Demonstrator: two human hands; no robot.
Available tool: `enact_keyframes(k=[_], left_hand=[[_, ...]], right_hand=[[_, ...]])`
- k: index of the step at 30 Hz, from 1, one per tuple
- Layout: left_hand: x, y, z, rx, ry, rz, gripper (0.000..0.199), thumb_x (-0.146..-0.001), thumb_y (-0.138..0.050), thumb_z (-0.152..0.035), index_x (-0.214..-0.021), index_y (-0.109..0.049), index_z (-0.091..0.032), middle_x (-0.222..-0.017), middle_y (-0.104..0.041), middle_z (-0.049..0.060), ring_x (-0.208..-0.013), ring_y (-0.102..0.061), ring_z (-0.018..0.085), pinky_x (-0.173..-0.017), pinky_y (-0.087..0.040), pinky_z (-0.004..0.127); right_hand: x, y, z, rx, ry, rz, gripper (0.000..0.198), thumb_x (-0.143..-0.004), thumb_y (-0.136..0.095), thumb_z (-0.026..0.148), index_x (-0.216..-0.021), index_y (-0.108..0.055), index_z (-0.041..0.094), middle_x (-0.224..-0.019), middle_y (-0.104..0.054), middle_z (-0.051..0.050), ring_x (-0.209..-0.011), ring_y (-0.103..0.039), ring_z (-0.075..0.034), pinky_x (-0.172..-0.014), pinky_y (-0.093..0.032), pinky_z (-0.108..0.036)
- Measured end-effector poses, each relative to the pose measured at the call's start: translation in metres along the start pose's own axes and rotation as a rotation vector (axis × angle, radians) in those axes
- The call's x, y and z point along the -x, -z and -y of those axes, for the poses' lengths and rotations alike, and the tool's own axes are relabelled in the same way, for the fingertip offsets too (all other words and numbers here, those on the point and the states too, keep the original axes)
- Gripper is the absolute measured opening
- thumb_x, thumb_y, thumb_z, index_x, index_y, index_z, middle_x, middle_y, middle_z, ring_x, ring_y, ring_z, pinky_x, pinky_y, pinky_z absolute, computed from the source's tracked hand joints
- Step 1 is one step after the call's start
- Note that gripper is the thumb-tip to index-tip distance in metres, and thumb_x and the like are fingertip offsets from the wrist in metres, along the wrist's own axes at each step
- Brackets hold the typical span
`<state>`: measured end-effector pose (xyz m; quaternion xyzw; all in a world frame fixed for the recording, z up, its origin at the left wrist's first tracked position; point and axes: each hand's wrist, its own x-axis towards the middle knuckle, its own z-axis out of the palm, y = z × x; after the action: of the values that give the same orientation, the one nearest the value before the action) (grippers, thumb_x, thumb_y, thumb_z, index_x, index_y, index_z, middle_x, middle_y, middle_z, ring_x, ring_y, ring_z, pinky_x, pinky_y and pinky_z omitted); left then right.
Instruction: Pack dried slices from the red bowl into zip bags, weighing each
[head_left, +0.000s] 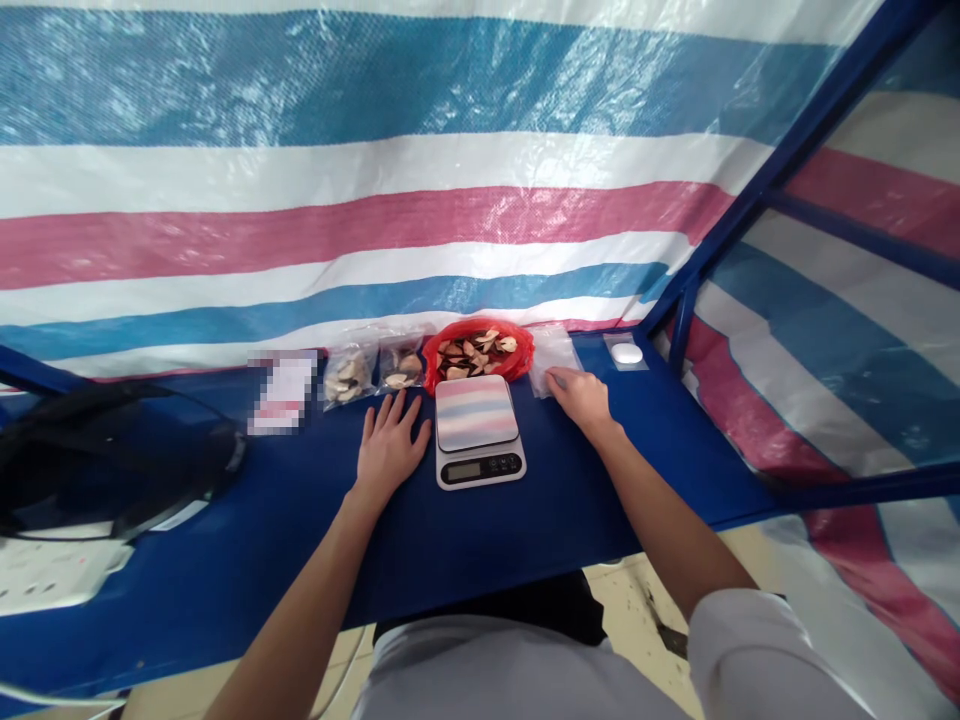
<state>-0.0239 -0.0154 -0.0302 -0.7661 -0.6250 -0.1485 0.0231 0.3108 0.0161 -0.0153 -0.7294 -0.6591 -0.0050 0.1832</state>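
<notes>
My left hand (391, 446) lies flat on the blue table (480, 545), fingers spread, left of a kitchen scale (478, 415). The scale's shiny plate bears nothing, and its display looks blank. With fingers curled together, my right hand (582, 399) grips the lower edge of a clear plastic bag (555, 347). Behind the scale stands an open red plastic bag (430, 362) full of brown and pale dried slices (476, 352). Two clear bags, the left bag (350, 378) and the right bag (403, 367), hold similar slices beyond my left fingertips.
A round white object (626, 353) lies on a clear packet at the far right. Leftward are a blurred-out rectangular item (286, 392), a black item (112, 450) and a white power strip (64, 570). A striped tarp (360, 235) and blue frame bars (712, 240) enclose the table.
</notes>
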Motion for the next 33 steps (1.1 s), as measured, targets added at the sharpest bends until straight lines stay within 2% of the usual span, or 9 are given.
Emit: enact_keyframes(k=[6, 11, 16, 20, 25, 28, 31, 33], left_hand=[[0.000, -0.001, 0.002, 0.016, 0.003, -0.014, 0.050, -0.098, -0.044, -0.041, -0.142, -0.058, -0.020, -0.157, -0.046, 0.012, -0.147, -0.039, 0.033, -0.122, -0.027, 0.055], [-0.001, 0.000, 0.003, 0.078, 0.009, -0.027, 0.049, -0.098, -0.043, -0.038, -0.138, -0.061, -0.017, -0.153, -0.050, 0.014, -0.145, -0.042, 0.033, -0.121, -0.029, 0.056], [-0.007, 0.013, -0.001, 0.318, -0.005, -0.111, 0.045, -0.098, -0.044, -0.040, -0.129, -0.066, -0.016, -0.143, -0.060, 0.014, -0.137, -0.052, 0.029, -0.119, -0.037, 0.049], [-0.017, 0.036, -0.021, 0.596, -0.046, -0.131, 0.044, -0.098, -0.045, -0.044, -0.123, -0.068, -0.017, -0.134, -0.067, 0.012, -0.128, -0.060, 0.024, -0.114, -0.044, 0.040], [-0.030, 0.058, -0.057, 0.928, 0.013, 0.022, 0.044, -0.094, -0.053, -0.049, -0.120, -0.069, -0.018, -0.126, -0.071, 0.011, -0.118, -0.066, 0.027, -0.102, -0.051, 0.039], [-0.039, 0.062, -0.077, 1.175, 0.092, 0.151, 0.044, -0.089, -0.061, -0.053, -0.112, -0.071, -0.018, -0.119, -0.073, 0.011, -0.115, -0.066, 0.028, -0.102, -0.050, 0.040], [-0.046, 0.062, -0.091, 1.409, 0.231, 0.303, 0.047, -0.082, -0.070, -0.054, -0.113, -0.071, -0.018, -0.116, -0.073, 0.012, -0.114, -0.065, 0.027, -0.100, -0.051, 0.041], [-0.050, 0.062, -0.096, 1.526, 0.341, 0.380, 0.048, -0.078, -0.075, -0.055, -0.110, -0.071, -0.019, -0.112, -0.073, 0.012, -0.105, -0.068, 0.025, -0.094, -0.053, 0.040]], right_hand=[[-0.002, 0.002, -0.006, -0.159, -0.009, -0.088, 0.029, -0.096, -0.055, 0.043, -0.108, -0.079, 0.031, -0.103, -0.080, -0.004, -0.093, -0.075, -0.025, -0.077, -0.056, -0.030], [0.000, 0.015, -0.008, -0.464, 0.031, -0.165, 0.028, -0.093, -0.059, 0.041, -0.101, -0.080, 0.025, -0.102, -0.080, -0.005, -0.092, -0.076, -0.025, -0.088, -0.057, -0.033], [0.009, 0.032, 0.004, -0.764, 0.021, -0.179, 0.031, -0.088, -0.064, 0.047, -0.096, -0.080, 0.022, -0.097, -0.081, -0.005, -0.092, -0.076, -0.026, -0.087, -0.059, -0.035], [0.014, 0.042, 0.020, -0.996, -0.009, -0.143, 0.034, -0.084, -0.069, 0.049, -0.096, -0.080, 0.019, -0.096, -0.080, -0.006, -0.089, -0.076, -0.026, -0.085, -0.060, -0.038], [0.014, 0.052, 0.043, -1.266, -0.080, -0.098, 0.038, -0.073, -0.079, 0.052, -0.090, -0.081, 0.018, -0.086, -0.079, -0.005, -0.080, -0.075, -0.025, -0.079, -0.063, -0.040], [0.013, 0.054, 0.055, -1.453, -0.124, -0.055, 0.036, -0.067, -0.084, 0.051, -0.085, -0.081, 0.020, -0.083, -0.078, -0.002, -0.078, -0.074, -0.023, -0.078, -0.063, -0.041], [0.012, 0.053, 0.068, -1.625, -0.145, 0.022, 0.032, -0.064, -0.087, 0.048, -0.079, -0.080, 0.021, -0.081, -0.078, -0.002, -0.077, -0.074, -0.023, -0.075, -0.064, -0.039], [0.011, 0.053, 0.077, -1.705, -0.156, 0.058, 0.031, -0.062, -0.087, 0.048, -0.077, -0.080, 0.022, -0.080, -0.078, -0.002, -0.077, -0.074, -0.023, -0.072, -0.064, -0.038]])
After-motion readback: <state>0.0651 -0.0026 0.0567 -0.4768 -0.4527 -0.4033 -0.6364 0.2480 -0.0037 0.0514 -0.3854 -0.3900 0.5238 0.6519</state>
